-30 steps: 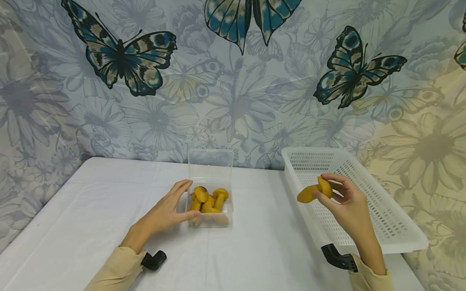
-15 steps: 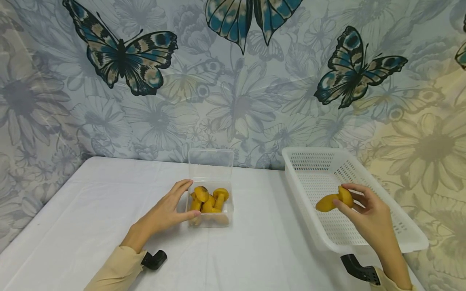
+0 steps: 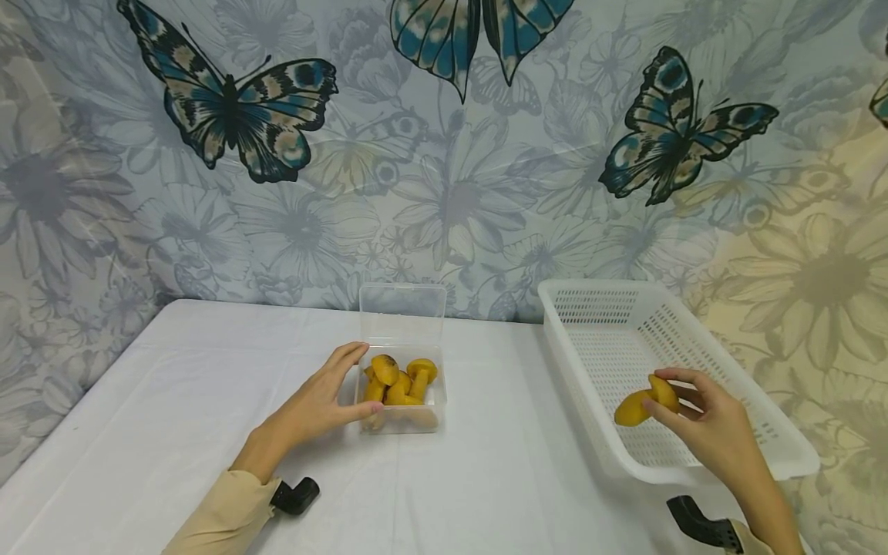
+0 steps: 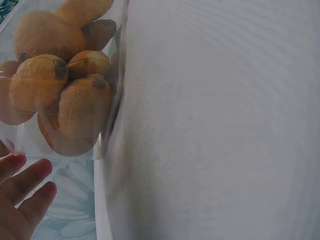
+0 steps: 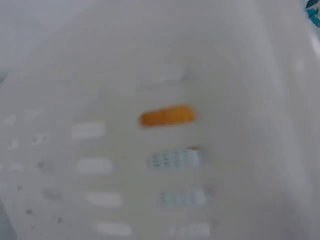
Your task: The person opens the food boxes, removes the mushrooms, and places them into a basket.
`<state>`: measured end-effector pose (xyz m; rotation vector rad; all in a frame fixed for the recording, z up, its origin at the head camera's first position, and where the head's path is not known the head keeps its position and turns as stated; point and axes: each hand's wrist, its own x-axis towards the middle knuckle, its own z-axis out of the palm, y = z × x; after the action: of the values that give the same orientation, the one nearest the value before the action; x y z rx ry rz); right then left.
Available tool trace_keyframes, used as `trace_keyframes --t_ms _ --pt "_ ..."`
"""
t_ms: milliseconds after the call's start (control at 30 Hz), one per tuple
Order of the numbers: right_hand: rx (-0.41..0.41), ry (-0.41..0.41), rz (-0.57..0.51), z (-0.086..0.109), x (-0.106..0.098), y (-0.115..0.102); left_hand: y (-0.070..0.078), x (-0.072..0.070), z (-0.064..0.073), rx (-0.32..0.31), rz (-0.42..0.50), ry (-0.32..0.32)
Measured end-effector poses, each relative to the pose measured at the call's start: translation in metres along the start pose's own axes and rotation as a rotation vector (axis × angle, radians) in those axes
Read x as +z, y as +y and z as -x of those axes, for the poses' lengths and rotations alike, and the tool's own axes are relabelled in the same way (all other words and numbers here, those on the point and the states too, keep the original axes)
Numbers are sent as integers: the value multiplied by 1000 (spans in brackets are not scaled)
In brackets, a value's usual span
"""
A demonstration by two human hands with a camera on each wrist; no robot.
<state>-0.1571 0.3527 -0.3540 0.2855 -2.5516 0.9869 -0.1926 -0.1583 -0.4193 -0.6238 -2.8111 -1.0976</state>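
Note:
Thumb and fingers of my left hand [image 3: 315,405] span the left side of a clear plastic box [image 3: 409,420], steadying it. Its hinged lid stands up at the back. Inside lie several small yellow gourds [image 3: 401,385], seen close through the box wall in the left wrist view, where fingertips [image 4: 45,165] lie just below the box. My right hand [image 3: 718,424] pinches one curved yellow gourd [image 3: 633,408] between thumb and fingers, over a white slotted basket [image 3: 590,401]. The blurred right wrist view shows the basket's wall and an orange patch [image 5: 168,116] through a slot.
A white cloth [image 3: 486,432] covers the table, with bare cloth between box and basket. Behind stands a butterfly-patterned backdrop [image 3: 458,193]. The basket's near right corner reaches the table's right edge. A black camera mount sits on each wrist.
My right hand has moved right and toward me with the gourd, from the basket's left rim to over its inside. The left hand and the box have stayed put.

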Motion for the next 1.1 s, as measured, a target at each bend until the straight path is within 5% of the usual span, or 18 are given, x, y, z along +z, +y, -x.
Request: trace_keyframes --t_ms 767,1100 --pt "36 -254 140 3 9 13 -1 0 -1 0 -6 -2" --pt "144 -392 174 -1 7 14 -1 1 0 -8 -10 0"
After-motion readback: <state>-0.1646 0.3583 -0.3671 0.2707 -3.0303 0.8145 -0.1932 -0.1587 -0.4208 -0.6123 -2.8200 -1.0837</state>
